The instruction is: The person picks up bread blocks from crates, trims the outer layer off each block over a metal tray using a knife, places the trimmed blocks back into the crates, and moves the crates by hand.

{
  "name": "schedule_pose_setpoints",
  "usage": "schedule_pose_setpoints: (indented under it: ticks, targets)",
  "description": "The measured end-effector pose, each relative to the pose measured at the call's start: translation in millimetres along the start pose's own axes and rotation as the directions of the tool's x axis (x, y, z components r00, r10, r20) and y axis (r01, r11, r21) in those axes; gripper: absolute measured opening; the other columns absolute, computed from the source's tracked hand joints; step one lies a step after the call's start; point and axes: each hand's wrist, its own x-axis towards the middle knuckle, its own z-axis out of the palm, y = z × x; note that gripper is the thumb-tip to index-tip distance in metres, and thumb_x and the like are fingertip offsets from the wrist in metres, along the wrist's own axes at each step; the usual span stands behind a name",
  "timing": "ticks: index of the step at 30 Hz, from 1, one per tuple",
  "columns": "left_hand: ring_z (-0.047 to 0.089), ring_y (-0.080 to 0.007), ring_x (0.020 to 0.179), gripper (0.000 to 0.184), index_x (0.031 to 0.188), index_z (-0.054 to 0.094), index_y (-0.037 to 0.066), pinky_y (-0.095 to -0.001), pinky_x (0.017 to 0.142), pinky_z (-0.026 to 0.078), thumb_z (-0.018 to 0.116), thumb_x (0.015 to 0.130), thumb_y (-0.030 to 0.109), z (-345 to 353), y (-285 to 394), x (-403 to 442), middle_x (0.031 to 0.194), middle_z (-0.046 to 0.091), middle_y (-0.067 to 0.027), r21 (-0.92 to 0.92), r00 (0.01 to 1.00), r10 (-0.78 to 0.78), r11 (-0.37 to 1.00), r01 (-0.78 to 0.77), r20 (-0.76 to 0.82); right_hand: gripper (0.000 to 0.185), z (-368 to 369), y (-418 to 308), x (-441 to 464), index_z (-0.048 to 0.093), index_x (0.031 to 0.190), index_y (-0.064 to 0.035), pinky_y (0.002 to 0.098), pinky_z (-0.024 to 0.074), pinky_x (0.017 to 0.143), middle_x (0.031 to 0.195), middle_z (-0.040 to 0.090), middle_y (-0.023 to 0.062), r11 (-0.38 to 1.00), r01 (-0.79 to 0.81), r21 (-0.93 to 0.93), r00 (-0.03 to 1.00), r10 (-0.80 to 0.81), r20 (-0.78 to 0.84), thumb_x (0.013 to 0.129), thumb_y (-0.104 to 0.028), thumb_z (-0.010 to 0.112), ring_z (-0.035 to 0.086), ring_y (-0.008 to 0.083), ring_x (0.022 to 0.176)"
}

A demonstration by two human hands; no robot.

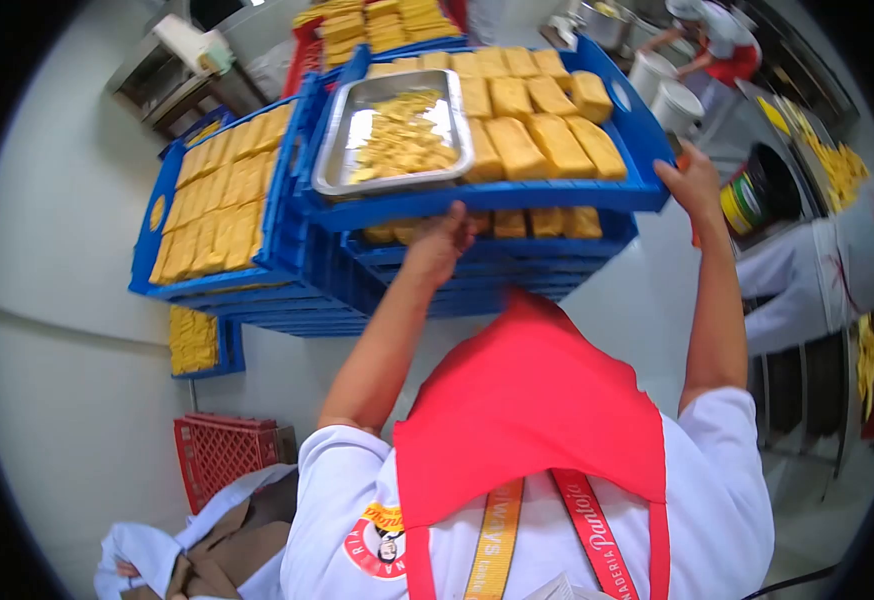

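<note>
A blue plastic crate (pixel 567 196) sits on top of the middle stack, slightly askew over the crate below. Rows of golden-yellow loaf-shaped blocks (pixel 519 150) fill it. On its left part rests a shallow metal tray (pixel 329 165) with small yellow pieces (pixel 404 140) inside. My left hand (pixel 441 243) is closed at the crate's front edge, with its fingers partly hidden beneath. At the front right corner, my right hand (pixel 692 182) grips the crate's side.
Left of it stands another stack of blue crates (pixel 142 245) holding similar blocks. A red crate (pixel 222 455) is on the floor at lower left. Two people work nearby, one (pixel 732 45) by white buckets (pixel 675 105), another (pixel 807 275) at right near a black bucket (pixel 772 185).
</note>
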Motion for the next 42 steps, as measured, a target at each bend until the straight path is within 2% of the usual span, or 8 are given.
schedule_pose_setpoints:
  ticks: [10, 13, 15, 24, 33, 35, 36, 42]
  targets:
    - [0.063, -0.0106, 0.073, 0.036, 0.122, 0.066, -0.001, -0.0250, 0.064, 0.052, 0.069, 0.095, 0.024, -31, -10, -67, 0.090, 0.067, -0.0033, 0.325, 0.992, -0.105, 0.938, 0.122, -0.071, 0.047, 44, 17, -51, 0.066, 0.125, -0.0059, 0.0373, 0.0546, 0.082, 0.098, 0.074, 0.0146, 0.965, -0.079, 0.249, 0.997, 0.071, 0.042, 0.082, -0.020, 0.077, 0.071, 0.0267, 0.090]
    - [0.062, -0.0110, 0.076, 0.045, 0.125, 0.065, -0.005, -0.0268, 0.068, 0.052, 0.071, 0.092, 0.025, -54, -3, -93, 0.091, 0.068, -0.0044, 0.402, 0.997, -0.054, 0.913, 0.069, -0.050, 0.045, 31, 12, -37, 0.068, 0.122, -0.0050, 0.0378, 0.0543, 0.078, 0.096, 0.073, 0.0146, 0.982, -0.112, 0.154, 0.989, 0.094, 0.117, 0.083, -0.025, 0.077, 0.071, 0.0264, 0.085]
    - [0.062, -0.0100, 0.080, 0.049, 0.130, 0.062, -0.005, -0.0261, 0.071, 0.052, 0.071, 0.092, 0.025, -69, 9, -114, 0.093, 0.068, -0.0061, 0.531, 0.994, -0.053, 0.842, 0.096, -0.095, 0.037, 14, -6, -23, 0.071, 0.108, -0.0010, 0.0388, 0.0536, 0.076, 0.090, 0.073, 0.0137, 0.933, -0.010, -0.359, 0.995, 0.046, 0.093, 0.085, -0.029, 0.077, 0.069, 0.0251, 0.080]
    - [0.062, -0.0087, 0.087, 0.044, 0.128, 0.065, -0.002, -0.0242, 0.078, 0.051, 0.075, 0.092, 0.022, -128, 93, -165, 0.101, 0.069, -0.0033, 0.466, 0.934, 0.185, 0.885, -0.023, -0.305, 0.039, 76, -201, 20, 0.072, 0.095, 0.0044, 0.0308, 0.0469, 0.062, 0.069, 0.065, 0.0067, 0.949, -0.072, 0.307, 0.828, -0.115, 0.549, 0.085, -0.033, 0.073, 0.059, 0.0122, 0.068]
    - [0.061, -0.0074, 0.090, 0.034, 0.125, 0.065, -0.001, -0.0220, 0.080, 0.051, 0.072, 0.094, 0.011, -179, 195, -175, 0.105, 0.067, -0.0023, 0.577, 0.754, 0.494, 0.794, -0.189, -0.433, 0.040, 179, -265, 62, 0.062, 0.076, 0.0024, 0.0383, 0.0484, 0.055, 0.062, 0.058, 0.0103, 0.999, -0.009, 0.053, 0.743, -0.029, 0.668, 0.077, -0.035, 0.076, 0.061, 0.0196, 0.059]
    - [0.062, -0.0082, 0.091, 0.032, 0.123, 0.066, -0.002, -0.0227, 0.080, 0.052, 0.071, 0.094, 0.010, -199, 217, -153, 0.104, 0.067, -0.0035, 0.819, 0.696, 0.644, 0.556, -0.140, -0.319, 0.030, 181, -263, 62, 0.062, 0.082, -0.0001, 0.0335, 0.0460, 0.050, 0.065, 0.059, 0.0074, 0.952, -0.261, 0.163, 0.730, 0.084, 0.678, 0.076, -0.026, 0.075, 0.059, 0.0164, 0.057]
    - [0.068, -0.0229, 0.088, 0.032, 0.117, 0.067, -0.004, -0.0318, 0.080, 0.055, 0.072, 0.089, 0.011, -197, 232, -139, 0.099, 0.068, -0.0135, 0.858, 0.668, 0.671, 0.505, -0.094, -0.322, 0.026, 185, -259, 62, 0.060, 0.092, -0.0014, 0.0292, 0.0427, 0.047, 0.069, 0.058, 0.0039, 0.921, -0.325, 0.214, 0.705, 0.086, 0.704, 0.077, -0.019, 0.073, 0.057, 0.0130, 0.056]
    - [0.065, -0.0372, 0.108, 0.039, 0.123, 0.064, -0.003, -0.0411, 0.095, 0.052, 0.068, 0.090, 0.019, -221, 288, -33, 0.119, 0.066, -0.0215, 0.996, 0.701, 0.709, -0.024, -0.086, 0.078, 0.032, 193, -245, 56, 0.060, 0.105, 0.0014, 0.0285, 0.0434, 0.049, 0.079, 0.060, 0.0030, 0.767, -0.543, 0.341, 0.653, 0.131, 0.746, 0.078, -0.013, 0.069, 0.057, 0.0117, 0.060]
